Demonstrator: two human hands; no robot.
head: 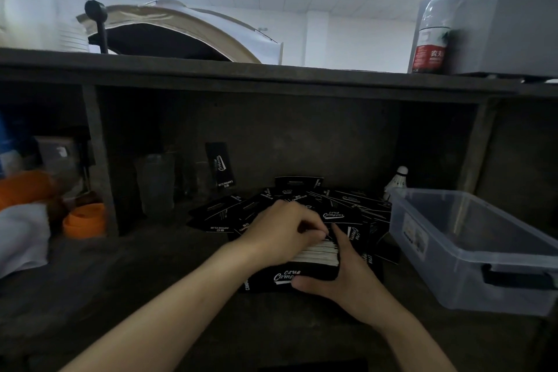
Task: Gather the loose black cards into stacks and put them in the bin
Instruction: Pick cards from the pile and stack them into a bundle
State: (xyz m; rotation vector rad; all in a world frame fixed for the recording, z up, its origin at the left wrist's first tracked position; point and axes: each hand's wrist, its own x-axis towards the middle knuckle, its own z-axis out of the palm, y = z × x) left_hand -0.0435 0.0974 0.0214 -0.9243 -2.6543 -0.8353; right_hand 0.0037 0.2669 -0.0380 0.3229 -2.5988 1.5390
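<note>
Dark desk point(151, 269), card stack point(320, 253) between left and right fingers point(340, 237)

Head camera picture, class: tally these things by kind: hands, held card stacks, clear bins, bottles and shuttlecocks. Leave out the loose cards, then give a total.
Hands: 2, the left hand and the right hand
Held card stack: 1
Clear bin: 1
Red-capped bottle: 1
White shuttlecock: 1
Total: 6
</note>
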